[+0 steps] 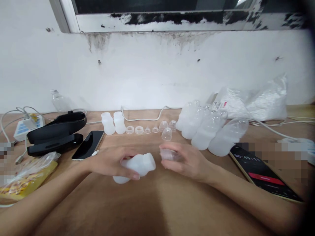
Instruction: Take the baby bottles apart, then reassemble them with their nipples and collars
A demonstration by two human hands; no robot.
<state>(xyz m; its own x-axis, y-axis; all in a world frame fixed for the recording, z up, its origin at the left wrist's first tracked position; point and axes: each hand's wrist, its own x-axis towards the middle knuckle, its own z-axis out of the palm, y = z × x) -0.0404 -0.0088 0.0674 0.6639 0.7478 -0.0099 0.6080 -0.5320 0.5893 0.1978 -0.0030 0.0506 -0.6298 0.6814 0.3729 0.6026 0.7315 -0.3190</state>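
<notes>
My left hand (112, 163) is wrapped round a white baby bottle body (142, 164), tilted on its side with its neck pointing right. Just across from that neck, my right hand (188, 160) grips a translucent bottle top (168, 154); its far part is hidden in the fingers. A small gap separates the top from the bottle. Behind my hands stand two white bottle bodies (119, 123), two collar rings (139, 130), two small nipples (155, 129) and three clear dome caps (166, 134).
Several capped bottles (208, 131) are grouped at the right, by a timer phone (264, 175) and plastic bags (267, 103). A dark phone (88, 145), black case (57, 126), snack bag (29, 177) and power strip (29, 127) lie left. A white cable (142, 119) runs along the wall.
</notes>
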